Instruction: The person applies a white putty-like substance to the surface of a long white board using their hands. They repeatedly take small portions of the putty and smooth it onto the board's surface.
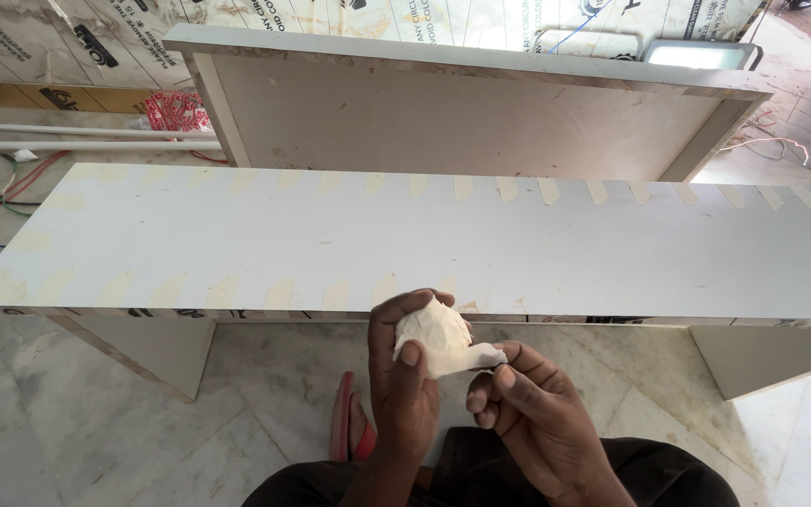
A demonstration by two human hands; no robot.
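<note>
While the left hand (407,376) is closed around a crumpled ball of pale masking tape (434,340), its thumb pressed on the front, the right hand (527,408) pinches a loose tail of that ball between thumb and fingertips. The ball sits just in front of the near edge of a long white board (443,244), close to the person's lap and above a red sandal (351,430) on the marble floor (68,422). Short strips of tape (279,293) line the board's near edge, and more strips (548,191) run along its far edge. Behind it a second panel (462,117) stands on edge. In my judgement the sticky tail could cling to the fingers or tear off, since the wad is held only loosely, and the ball could then drop to the floor.
</note>
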